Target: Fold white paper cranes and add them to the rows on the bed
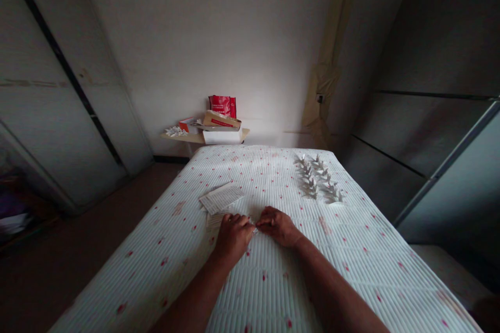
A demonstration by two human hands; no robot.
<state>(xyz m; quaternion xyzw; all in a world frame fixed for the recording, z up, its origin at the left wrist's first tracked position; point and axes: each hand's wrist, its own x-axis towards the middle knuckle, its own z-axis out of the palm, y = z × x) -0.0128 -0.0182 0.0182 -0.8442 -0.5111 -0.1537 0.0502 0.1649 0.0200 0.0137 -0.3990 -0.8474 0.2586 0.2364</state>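
A small folded piece of paper (pixel 255 230) is pinched between my two hands, low over the middle of the bed; most of it is hidden by fingers. My left hand (pixel 235 237) closes on its left side, and my right hand (pixel 276 225) grips it from the right with curled fingers. Just beyond my left hand lie printed paper sheets (pixel 222 197), overlapping on the cover. Off to the right, folded paper cranes (pixel 312 179) stand in rows, several in each.
The bed (pixel 269 281) has a ribbed white cover with red flecks. Behind it, a small table (pixel 195 138) bears a red bag (pixel 222 106), a white box (pixel 222 137) and more folded paper (pixel 175 131). Cabinets (pixel 414 130) flank the right side.
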